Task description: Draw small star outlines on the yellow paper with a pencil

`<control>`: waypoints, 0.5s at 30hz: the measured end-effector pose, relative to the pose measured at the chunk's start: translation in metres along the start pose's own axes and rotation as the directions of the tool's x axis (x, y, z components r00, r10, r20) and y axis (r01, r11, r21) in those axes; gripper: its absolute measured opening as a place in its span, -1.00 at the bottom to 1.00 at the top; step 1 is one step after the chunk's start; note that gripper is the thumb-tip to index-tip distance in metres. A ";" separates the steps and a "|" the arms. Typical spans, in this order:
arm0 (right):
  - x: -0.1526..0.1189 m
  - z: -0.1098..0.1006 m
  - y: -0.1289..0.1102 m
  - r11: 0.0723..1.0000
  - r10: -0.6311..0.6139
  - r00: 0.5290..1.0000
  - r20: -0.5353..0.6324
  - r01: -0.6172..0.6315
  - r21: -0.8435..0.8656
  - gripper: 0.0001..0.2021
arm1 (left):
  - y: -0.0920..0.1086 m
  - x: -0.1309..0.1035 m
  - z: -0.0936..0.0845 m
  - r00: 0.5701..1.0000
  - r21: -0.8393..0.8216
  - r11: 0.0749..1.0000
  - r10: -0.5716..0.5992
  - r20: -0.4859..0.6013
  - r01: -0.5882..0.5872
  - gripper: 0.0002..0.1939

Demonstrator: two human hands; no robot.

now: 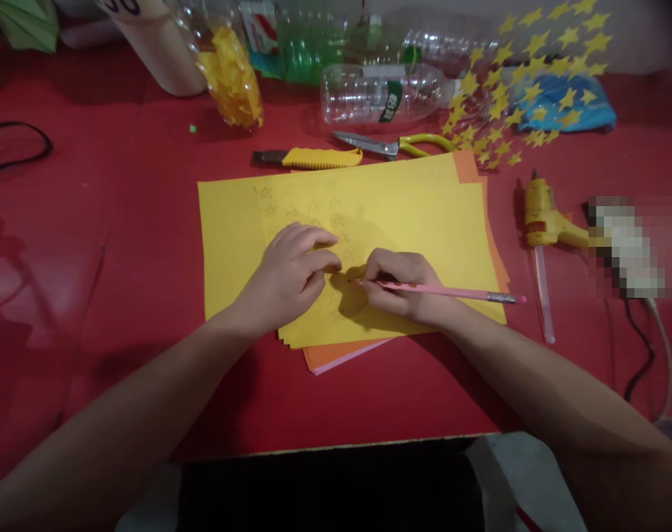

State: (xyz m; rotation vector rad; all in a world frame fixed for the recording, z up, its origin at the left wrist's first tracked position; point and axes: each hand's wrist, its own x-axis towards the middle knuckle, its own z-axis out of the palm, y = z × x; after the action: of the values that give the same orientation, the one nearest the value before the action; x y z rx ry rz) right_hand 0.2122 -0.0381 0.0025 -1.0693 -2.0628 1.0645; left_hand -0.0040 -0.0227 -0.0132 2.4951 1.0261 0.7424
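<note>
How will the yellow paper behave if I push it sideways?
The yellow paper will probably flex, since its edges look thin. Its layers may slip apart, as stepped corners suggest loose sheets. It might slide over the orange paper, which pokes out askew beneath.

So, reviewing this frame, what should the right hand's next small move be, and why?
Probably to pencil a star outline where the tip is: the right hand grips the pink pencil with its point at the yellow paper, pencilled stars already mark that sheet, and the left hand lies over it, seemingly steadying it.
</note>
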 end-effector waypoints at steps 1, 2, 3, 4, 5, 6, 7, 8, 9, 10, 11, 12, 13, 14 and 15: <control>0.000 0.000 0.000 1.000 -0.005 1.000 -0.002 0.005 0.003 -0.86 | 0.000 0.000 0.000 1.000 -0.003 1.000 -0.002 0.002 0.002 -0.74; 0.000 0.000 0.000 1.000 -0.011 1.000 -0.006 0.011 0.005 -0.86 | 0.000 0.000 0.000 1.000 -0.006 1.000 -0.006 0.006 0.006 -0.74; 0.000 0.000 0.000 1.000 -0.016 1.000 -0.011 0.016 0.010 -0.86 | 0.000 0.000 0.000 1.000 -0.007 1.000 -0.010 0.011 0.010 -0.74; 0.000 0.000 -0.001 1.000 -0.016 1.000 -0.018 0.016 0.018 -0.86 | 0.000 0.000 0.000 1.000 -0.006 1.000 -0.014 0.016 0.014 -0.73; 0.000 0.000 -0.001 0.999 -0.013 1.000 -0.028 0.014 0.032 -0.87 | 0.000 0.000 -0.001 1.000 -0.005 1.000 -0.016 0.021 0.016 -0.73; 0.001 0.000 -0.001 0.999 -0.002 0.999 -0.044 0.004 0.053 -0.86 | 0.000 0.001 -0.001 1.000 -0.002 1.000 -0.017 0.025 0.017 -0.73; 0.001 -0.001 -0.002 0.996 0.023 0.997 -0.070 -0.017 0.083 -0.86 | 0.000 0.001 -0.001 0.999 0.001 1.000 -0.017 0.029 0.017 -0.73; 0.001 -0.001 -0.002 0.991 0.060 0.993 -0.105 -0.047 0.125 -0.86 | 0.000 0.001 -0.002 0.999 0.005 1.000 -0.016 0.034 0.016 -0.73; 0.002 -0.002 -0.002 0.981 0.108 0.984 -0.144 -0.082 0.175 -0.84 | 0.001 0.001 -0.003 0.999 0.010 1.000 -0.015 0.041 0.014 -0.73; 0.003 -0.003 -0.002 0.966 0.161 0.970 -0.180 -0.117 0.232 -0.82 | 0.001 0.001 -0.003 0.999 0.019 1.000 -0.017 0.048 0.016 -0.73; 0.003 -0.004 -0.001 0.946 0.212 0.954 -0.211 -0.147 0.288 -0.80 | 0.002 0.001 -0.004 0.998 0.029 0.999 -0.023 0.056 0.022 -0.73; 0.004 -0.005 0.000 0.925 0.259 0.937 -0.233 -0.171 0.338 -0.78 | 0.003 0.001 -0.004 0.997 0.040 0.999 -0.033 0.066 0.031 -0.73; 0.005 -0.005 0.000 0.907 0.297 0.922 -0.247 -0.191 0.376 -0.77 | 0.003 0.000 -0.005 0.996 0.053 0.998 -0.045 0.076 0.041 -0.73; 0.006 -0.006 0.001 0.893 0.327 0.910 -0.254 -0.210 0.397 -0.79 | 0.004 0.000 -0.005 0.995 0.065 0.996 -0.059 0.085 0.053 -0.72; 0.007 -0.007 0.002 0.885 0.350 0.901 -0.256 -0.229 0.406 -0.81 | 0.004 0.000 -0.005 0.993 0.076 0.995 -0.070 0.092 0.063 -0.72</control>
State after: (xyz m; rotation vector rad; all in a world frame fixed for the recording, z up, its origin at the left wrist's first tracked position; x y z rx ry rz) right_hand 0.2143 -0.0294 0.0054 -1.2840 -1.3992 1.2647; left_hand -0.0047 -0.0251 -0.0067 2.5171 1.1147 0.5718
